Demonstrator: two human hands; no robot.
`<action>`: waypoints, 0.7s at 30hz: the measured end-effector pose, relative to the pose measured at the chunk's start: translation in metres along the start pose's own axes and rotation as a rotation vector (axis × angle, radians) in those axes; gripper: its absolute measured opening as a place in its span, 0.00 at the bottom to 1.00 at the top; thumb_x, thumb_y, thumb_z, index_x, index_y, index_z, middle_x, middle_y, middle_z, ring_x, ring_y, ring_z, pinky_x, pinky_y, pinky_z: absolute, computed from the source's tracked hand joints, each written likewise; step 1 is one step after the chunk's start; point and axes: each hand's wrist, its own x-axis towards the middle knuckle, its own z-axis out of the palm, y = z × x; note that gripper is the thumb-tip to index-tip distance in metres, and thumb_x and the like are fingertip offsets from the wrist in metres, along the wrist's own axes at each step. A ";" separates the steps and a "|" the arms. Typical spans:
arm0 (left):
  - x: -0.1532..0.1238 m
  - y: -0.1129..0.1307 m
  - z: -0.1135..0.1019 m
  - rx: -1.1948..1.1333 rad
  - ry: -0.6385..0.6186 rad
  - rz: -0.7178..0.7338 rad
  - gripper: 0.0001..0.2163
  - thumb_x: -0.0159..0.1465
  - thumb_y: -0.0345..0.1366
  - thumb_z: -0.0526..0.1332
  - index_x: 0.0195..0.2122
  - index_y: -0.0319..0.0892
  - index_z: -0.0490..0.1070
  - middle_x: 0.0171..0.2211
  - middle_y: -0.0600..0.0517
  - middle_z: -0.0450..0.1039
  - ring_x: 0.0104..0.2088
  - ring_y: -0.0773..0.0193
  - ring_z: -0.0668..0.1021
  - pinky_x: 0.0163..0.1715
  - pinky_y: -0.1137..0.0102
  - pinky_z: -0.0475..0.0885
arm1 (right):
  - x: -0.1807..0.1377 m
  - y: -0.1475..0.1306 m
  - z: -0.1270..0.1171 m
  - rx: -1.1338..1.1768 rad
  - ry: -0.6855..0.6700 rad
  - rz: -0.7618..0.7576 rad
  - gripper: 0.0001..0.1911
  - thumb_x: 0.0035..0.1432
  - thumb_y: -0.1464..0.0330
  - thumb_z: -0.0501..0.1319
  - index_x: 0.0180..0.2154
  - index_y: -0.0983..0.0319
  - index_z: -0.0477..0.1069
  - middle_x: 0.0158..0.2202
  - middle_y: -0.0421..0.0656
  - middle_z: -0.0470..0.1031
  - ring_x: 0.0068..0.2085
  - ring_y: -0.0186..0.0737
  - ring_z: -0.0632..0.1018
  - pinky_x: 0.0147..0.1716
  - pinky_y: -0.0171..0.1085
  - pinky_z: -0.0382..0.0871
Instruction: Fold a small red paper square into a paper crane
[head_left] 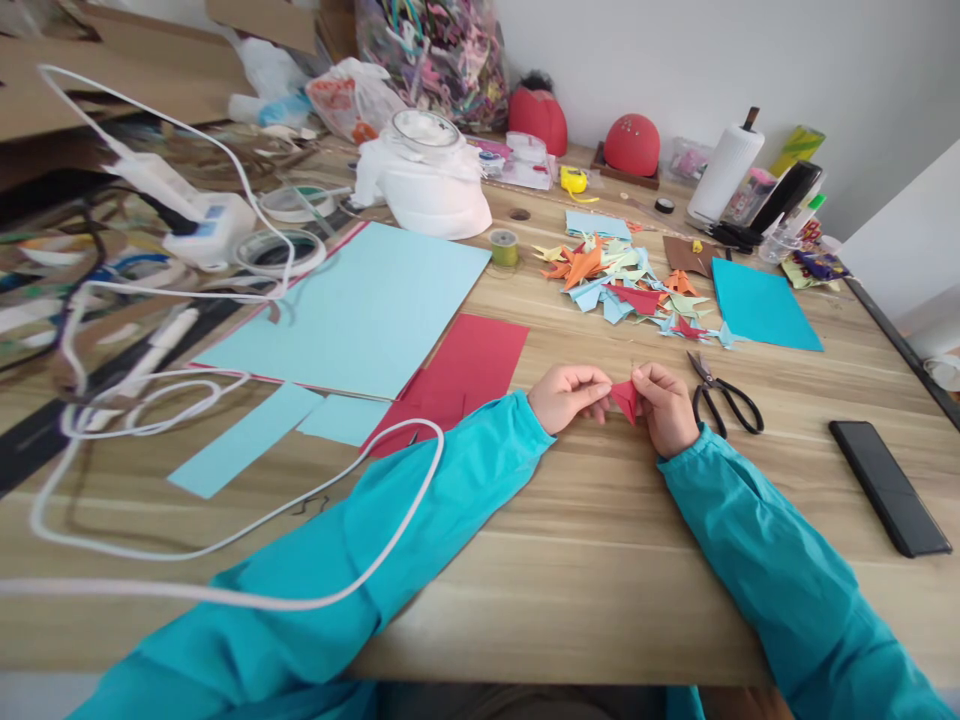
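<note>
A small folded piece of red paper (625, 399) is pinched between both my hands above the wooden table (585, 560). My left hand (568, 396) grips its left side with closed fingers. Its right side is held by my right hand (666, 408), fingers curled. Both arms wear teal sleeves. Black scissors (724, 396) lie just right of my right hand. A red paper sheet (457, 378) lies to the left of my hands.
A pile of folded coloured paper pieces (630, 285) lies beyond my hands. A large light-blue sheet (360, 310), a teal sheet (761, 305), a black phone (889, 487), a white cable (225, 545), a thread spool (504, 247) and back-edge clutter surround them.
</note>
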 end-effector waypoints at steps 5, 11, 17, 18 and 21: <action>0.000 -0.002 0.001 -0.019 0.049 0.001 0.13 0.53 0.43 0.62 0.25 0.36 0.69 0.20 0.53 0.72 0.18 0.70 0.73 0.18 0.76 0.62 | 0.000 0.000 0.000 -0.018 -0.019 -0.016 0.17 0.49 0.59 0.63 0.19 0.61 0.63 0.13 0.33 0.61 0.15 0.27 0.60 0.15 0.30 0.51; 0.005 -0.005 -0.002 -0.177 0.211 0.037 0.12 0.52 0.43 0.62 0.24 0.38 0.69 0.15 0.56 0.68 0.16 0.71 0.70 0.19 0.74 0.66 | -0.003 -0.003 0.004 -0.143 -0.087 -0.050 0.15 0.50 0.57 0.62 0.22 0.62 0.68 0.18 0.37 0.68 0.17 0.28 0.64 0.16 0.31 0.55; 0.005 -0.006 -0.002 -0.172 0.202 0.039 0.11 0.52 0.42 0.62 0.23 0.38 0.68 0.14 0.56 0.68 0.15 0.71 0.70 0.18 0.75 0.66 | -0.006 -0.005 0.006 -0.073 -0.098 -0.035 0.18 0.42 0.62 0.68 0.36 0.60 0.70 0.23 0.35 0.72 0.20 0.28 0.68 0.19 0.31 0.63; 0.004 -0.006 -0.001 -0.154 0.190 0.043 0.12 0.53 0.42 0.62 0.23 0.38 0.67 0.14 0.56 0.68 0.15 0.71 0.70 0.18 0.75 0.65 | -0.006 -0.004 0.006 -0.068 -0.100 -0.035 0.17 0.42 0.63 0.68 0.36 0.60 0.70 0.23 0.36 0.72 0.20 0.29 0.69 0.20 0.31 0.63; 0.002 -0.007 0.001 -0.083 0.145 0.052 0.12 0.52 0.42 0.63 0.27 0.37 0.68 0.15 0.55 0.69 0.16 0.71 0.71 0.18 0.75 0.65 | -0.005 -0.003 0.005 -0.080 -0.080 -0.036 0.13 0.43 0.62 0.68 0.30 0.62 0.70 0.19 0.36 0.72 0.19 0.29 0.69 0.19 0.31 0.63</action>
